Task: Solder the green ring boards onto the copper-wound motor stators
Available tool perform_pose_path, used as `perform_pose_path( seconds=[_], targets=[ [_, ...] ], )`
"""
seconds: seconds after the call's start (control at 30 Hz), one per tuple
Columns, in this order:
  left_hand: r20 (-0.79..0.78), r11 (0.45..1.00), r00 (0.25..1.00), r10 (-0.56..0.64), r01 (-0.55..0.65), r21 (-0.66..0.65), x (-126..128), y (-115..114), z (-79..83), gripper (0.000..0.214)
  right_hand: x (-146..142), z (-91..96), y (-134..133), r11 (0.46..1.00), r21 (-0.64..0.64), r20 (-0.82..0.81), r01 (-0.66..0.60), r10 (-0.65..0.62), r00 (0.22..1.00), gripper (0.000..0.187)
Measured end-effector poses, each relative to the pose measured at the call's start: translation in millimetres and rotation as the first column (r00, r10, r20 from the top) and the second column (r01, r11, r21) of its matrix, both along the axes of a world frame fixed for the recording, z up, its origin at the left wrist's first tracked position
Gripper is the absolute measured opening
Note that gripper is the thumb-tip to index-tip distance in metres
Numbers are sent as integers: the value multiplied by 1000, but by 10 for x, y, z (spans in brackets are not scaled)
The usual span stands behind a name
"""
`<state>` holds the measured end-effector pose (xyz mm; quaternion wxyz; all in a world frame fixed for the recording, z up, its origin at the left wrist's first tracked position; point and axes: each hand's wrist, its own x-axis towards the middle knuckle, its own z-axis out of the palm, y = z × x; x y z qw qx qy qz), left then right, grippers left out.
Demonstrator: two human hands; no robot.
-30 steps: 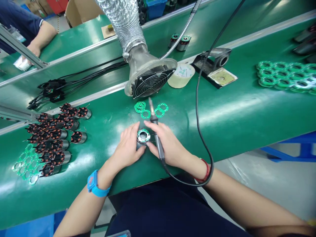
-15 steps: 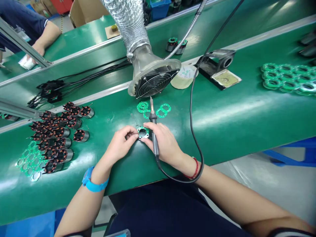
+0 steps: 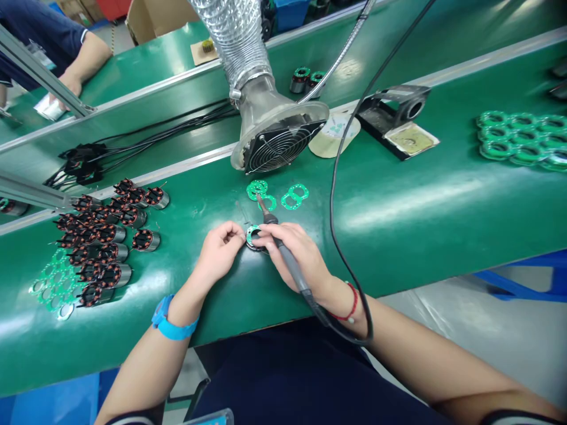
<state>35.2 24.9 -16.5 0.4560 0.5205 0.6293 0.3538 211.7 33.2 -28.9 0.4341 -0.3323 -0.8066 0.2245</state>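
A motor stator with a green ring board [image 3: 253,231] on top is between my hands on the bench. My left hand [image 3: 221,251] is closed in a pinch at its left edge; whatever the fingertips hold is too small to make out. In my right hand [image 3: 303,254] lies a soldering iron [image 3: 290,260], its tip pointing up and left over the loose ring boards [image 3: 267,203]. The right thumb and fingertips reach onto the right side of the ring board and cover part of it. More loose ring boards [image 3: 292,200] lie just beyond.
Copper-wound stators [image 3: 108,236] stand in rows at left, beside green ring boards [image 3: 55,280]. A fume extractor hood [image 3: 279,139] hangs ahead. Behind right are a tape roll [image 3: 334,139] and iron stand [image 3: 394,124]; stacked boards [image 3: 522,139] lie far right. The iron's cord [image 3: 336,206] crosses the bench.
The soldering iron has tilted, its tip swinging left and down from near the hood. My right fingers have shifted over the ring board. My left hand has barely moved.
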Motion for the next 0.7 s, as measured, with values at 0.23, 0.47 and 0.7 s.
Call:
perform_pose_path(
  seconds=[0.23,0.47,0.7],
  targets=[
    [-115,999,993,-12,16,34,10,24,3,7,162,-32,-42,988,-107,-175,111,-129,976,24],
    [-175,998,985,1,9,56,32,9,-5,7,208,-124,-59,983,-151,-270,102,-141,953,19],
    [-224,997,975,0,18,78,40,1,4,8,197,-55,-67,989,-103,-270,107,-131,954,15]
  ],
)
